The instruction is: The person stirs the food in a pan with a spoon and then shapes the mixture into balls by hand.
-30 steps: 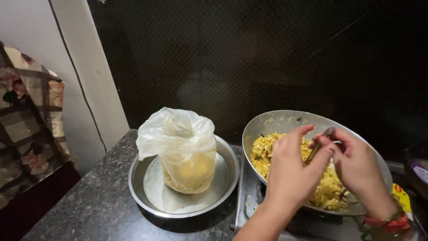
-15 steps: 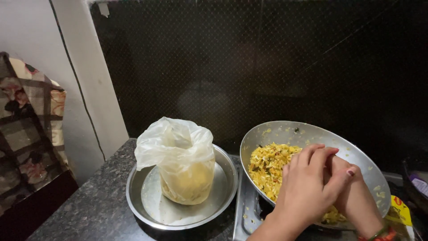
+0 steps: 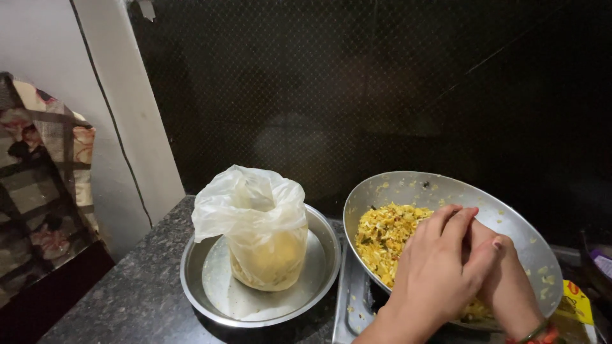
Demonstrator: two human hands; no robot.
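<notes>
A wide steel wok [image 3: 414,186] at the right holds a yellow crumbly food mixture [image 3: 382,236]. Both my hands are low over its near side, pressed palm to palm. My left hand [image 3: 440,267] lies in front, fingers together and laid over my right hand [image 3: 510,286], which has a bangle at the wrist. They are closed around a portion of the mixture, most of it hidden between the palms. To the left a thin clear plastic bag [image 3: 255,216], part filled with yellowish food, stands upright in a round steel bowl [image 3: 191,280].
The wok rests on a steel stove top [image 3: 354,299] with crumbs on it. The bowl sits on a dark speckled stone counter [image 3: 127,293]. A patterned cloth [image 3: 38,172] hangs at far left. A yellow packet [image 3: 574,302] and a dark vessel [image 3: 596,261] lie at right.
My hands went from spread fingers working in the mixture to being pressed together, and they drew toward the wok's near edge. The bag and bowl stayed put.
</notes>
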